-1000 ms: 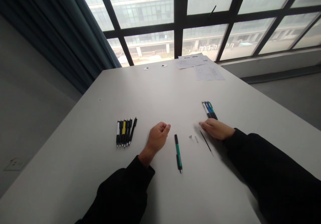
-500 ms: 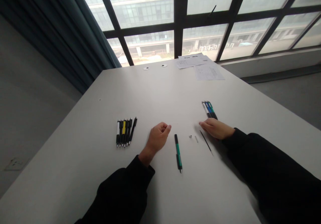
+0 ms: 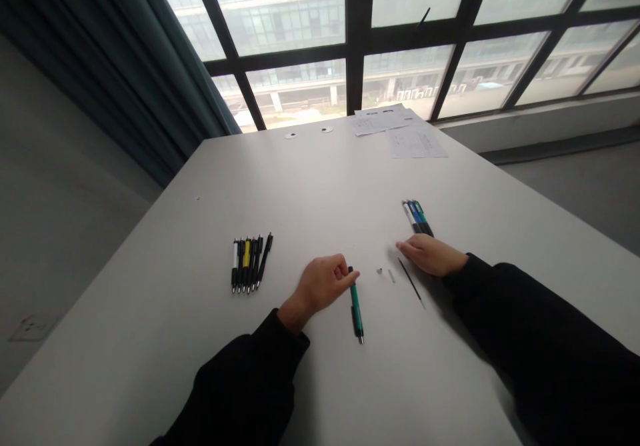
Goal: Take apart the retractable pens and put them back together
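Left hand (image 3: pixel 323 284) has shifted right, fingers touching the green pen (image 3: pixel 356 306).

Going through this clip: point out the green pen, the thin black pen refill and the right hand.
green pen (image 3: pixel 355 299): head view, on its green barrel.
thin black pen refill (image 3: pixel 411 282): head view, on the middle of its shaft.
right hand (image 3: pixel 430 256): head view, on the back of the hand.

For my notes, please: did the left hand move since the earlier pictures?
Yes, rightward: the left hand now reaches the upper end of the green pen.
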Demonstrator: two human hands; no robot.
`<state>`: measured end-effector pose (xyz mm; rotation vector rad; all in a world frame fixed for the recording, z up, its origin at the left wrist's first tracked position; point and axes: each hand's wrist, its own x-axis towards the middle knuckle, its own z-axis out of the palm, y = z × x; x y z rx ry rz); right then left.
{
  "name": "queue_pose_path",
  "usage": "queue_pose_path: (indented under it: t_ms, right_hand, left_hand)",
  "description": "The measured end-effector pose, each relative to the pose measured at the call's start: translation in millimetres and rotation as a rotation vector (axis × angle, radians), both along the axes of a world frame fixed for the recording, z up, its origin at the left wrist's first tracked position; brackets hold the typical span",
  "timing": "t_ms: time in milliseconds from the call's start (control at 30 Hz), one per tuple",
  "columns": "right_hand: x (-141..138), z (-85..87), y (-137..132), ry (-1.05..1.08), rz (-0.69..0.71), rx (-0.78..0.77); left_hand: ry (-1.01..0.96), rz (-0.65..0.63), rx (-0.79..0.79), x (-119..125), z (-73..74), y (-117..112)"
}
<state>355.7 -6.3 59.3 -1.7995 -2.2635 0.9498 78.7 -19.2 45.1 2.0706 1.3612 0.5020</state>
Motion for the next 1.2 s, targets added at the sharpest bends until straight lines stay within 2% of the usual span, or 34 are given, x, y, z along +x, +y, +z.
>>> queue_pose_path:
  t_ms: [233, 467, 667, 800, 933, 1067, 1200]
  right_hand:
    - [-6.8, 8.1, -1.8, -0.108, 0.009, 0.008]
    - [-8.8, 30.1, -11.7, -0.218, 0.062, -0.149]
    - [-10.5, 34.3, -19.7, -0.332, 0.052, 0.010]
    - [-7.7, 33.2, -19.8, -0.353, 0.055, 0.023]
    - [-3.4, 33.9, -20.9, -0.358, 0.055, 0.016]
    - [-2.6, 31.0, -22.7, -0.337, 0.063, 0.021]
    - [-5.0, 37.4, -22.2, -0.275, 0.044, 0.039]
  left_hand:
    - [0.101, -0.024, 0.038, 3.4, 0.5, -2.0]
    - [0.178, -0.045, 0.039, 2.0, 6.0, -3.1]
    - [0.317, 0.065, 0.044, 18.6, 15.3, -25.6]
    - [0.360, 0.035, 0.016, 26.2, 19.0, -36.4]
    - [0.290, 0.009, 0.045, 24.9, 29.7, -35.7]
    - [0.134, 0.028, 0.131, 24.5, 50.4, -37.8]
    - [-0.123, -0.034, 0.241, 23.4, 69.2, -46.6]
